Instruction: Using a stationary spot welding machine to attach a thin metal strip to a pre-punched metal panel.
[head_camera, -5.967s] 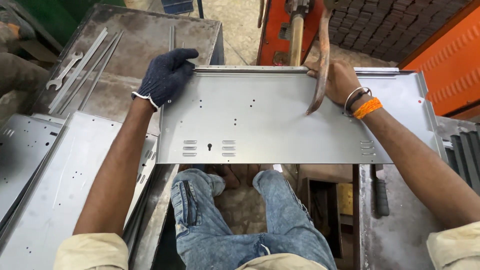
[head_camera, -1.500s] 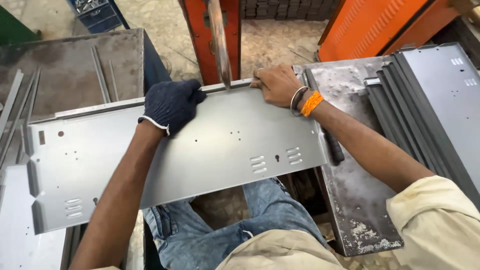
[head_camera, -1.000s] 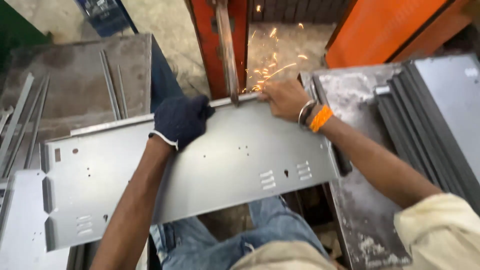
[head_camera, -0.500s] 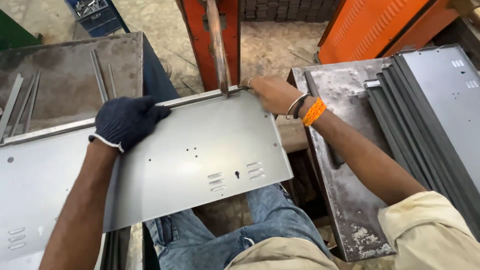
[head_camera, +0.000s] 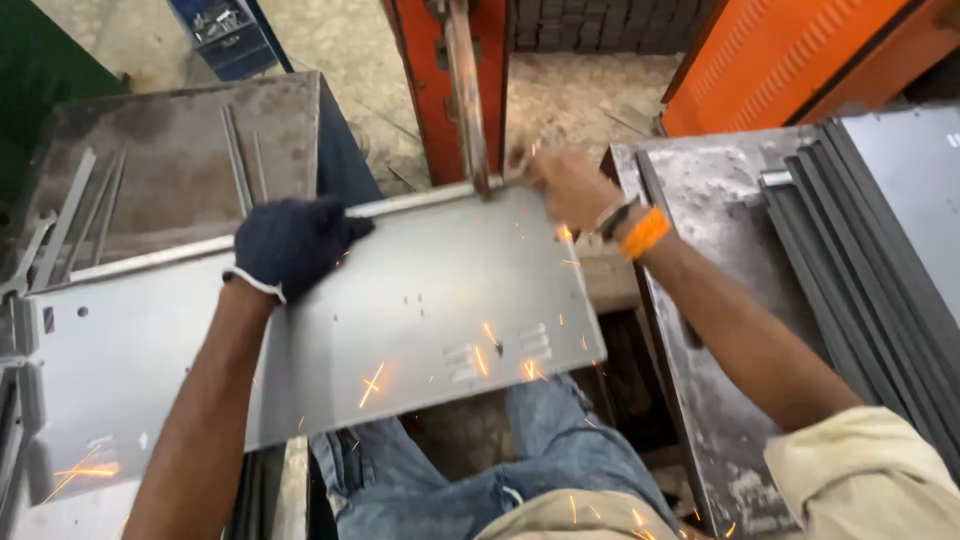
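A long grey sheet-metal panel (head_camera: 400, 300) with small holes and slots lies across my lap, tilted down to the left. My left hand (head_camera: 295, 245), in a dark blue glove, grips the panel's far folded edge. My bare right hand (head_camera: 565, 185), with an orange wristband, holds the same edge just right of a vertical metal arm (head_camera: 465, 95) of an orange machine (head_camera: 450, 60). That arm's tip touches the panel's far edge. Orange sparks scatter over the panel and my jeans.
A dark steel table (head_camera: 160, 170) with loose metal strips stands at the left. A scuffed grey bench (head_camera: 700, 300) with stacked grey panels (head_camera: 880, 230) is at the right. An orange cabinet (head_camera: 790, 60) and a blue crate (head_camera: 230, 35) sit on the concrete floor beyond.
The panel has slid right under the machine arm since half a second ago. My left hand moved right along the edge. Sparks fly again, as they did one second ago.
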